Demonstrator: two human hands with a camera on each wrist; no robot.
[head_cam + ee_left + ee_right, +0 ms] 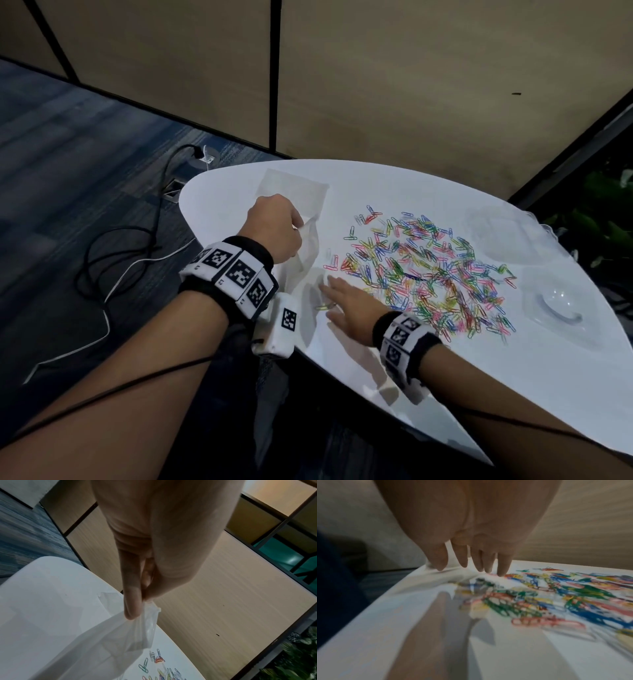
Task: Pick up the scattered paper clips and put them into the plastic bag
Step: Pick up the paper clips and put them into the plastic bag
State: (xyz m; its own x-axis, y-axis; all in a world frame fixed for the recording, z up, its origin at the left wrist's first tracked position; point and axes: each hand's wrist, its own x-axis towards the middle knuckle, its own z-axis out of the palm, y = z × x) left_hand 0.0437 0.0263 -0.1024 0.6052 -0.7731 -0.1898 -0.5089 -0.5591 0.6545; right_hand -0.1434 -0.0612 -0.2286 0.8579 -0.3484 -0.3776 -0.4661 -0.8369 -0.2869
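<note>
Several coloured paper clips (428, 270) lie scattered over the middle of the white table (513, 377). My left hand (296, 228) pinches the rim of a translucent plastic bag (306, 253) between thumb and forefinger and holds it up off the table; the pinch shows in the left wrist view (144, 601), with the bag (111, 642) hanging below. My right hand (334, 298) lies flat with straight fingers at the pile's left edge, beside the bag's lower part. In the blurred right wrist view its fingertips (502, 573) touch the table by the clips (539, 595) and the bag (436, 577).
A second flat clear bag (294, 188) lies at the table's far left. Clear plastic trays (555, 305) sit at the right. The table's near edge runs just under my wrists. Cables (102, 267) trail on the carpet at left; a wall panel stands behind.
</note>
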